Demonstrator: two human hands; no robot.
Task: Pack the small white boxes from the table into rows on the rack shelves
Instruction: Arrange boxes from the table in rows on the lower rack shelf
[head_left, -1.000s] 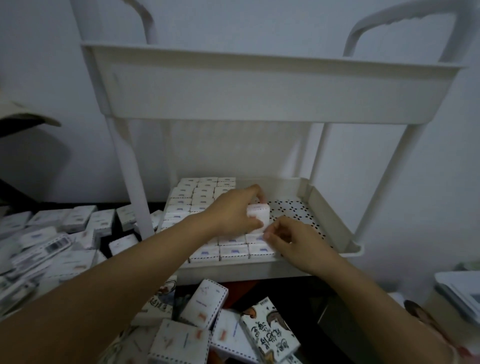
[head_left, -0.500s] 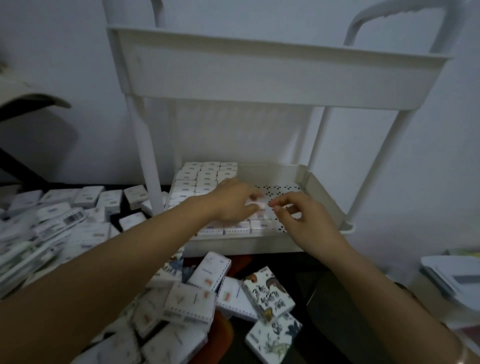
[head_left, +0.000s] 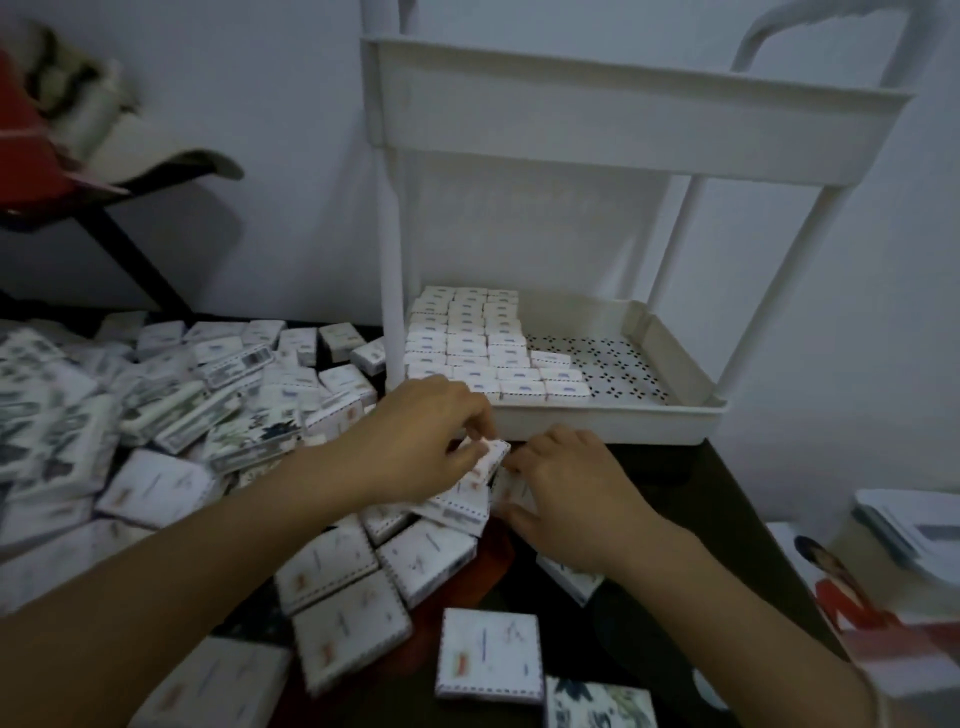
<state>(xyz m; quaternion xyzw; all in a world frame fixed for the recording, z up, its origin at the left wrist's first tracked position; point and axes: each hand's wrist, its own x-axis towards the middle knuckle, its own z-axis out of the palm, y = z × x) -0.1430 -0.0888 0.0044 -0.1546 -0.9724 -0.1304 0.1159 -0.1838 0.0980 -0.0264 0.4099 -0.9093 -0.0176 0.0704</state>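
Observation:
A white rack (head_left: 613, 423) stands on the dark table, and its lower shelf holds several small white boxes in tight rows (head_left: 467, 343) on the left and front. The perforated shelf floor (head_left: 613, 364) shows bare at the right. In front of the rack, my left hand (head_left: 426, 441) pinches a small white box (head_left: 491, 457) tilted up off the pile. My right hand (head_left: 566, 493) lies beside it with fingers curled over another box (head_left: 511, 491) in the pile; its grip is partly hidden.
Loose white boxes (head_left: 218, 395) cover the table on the left and front. Larger flat boxes (head_left: 488, 654) lie near me. The rack's empty upper shelf (head_left: 623, 119) overhangs the lower one. Papers and a photo (head_left: 852, 587) lie at the right. A chair (head_left: 78, 176) stands at back left.
Both hands have left the lower shelf and come down to the pile in front of the rack. The box set there stays in the rows. My view has swung left.

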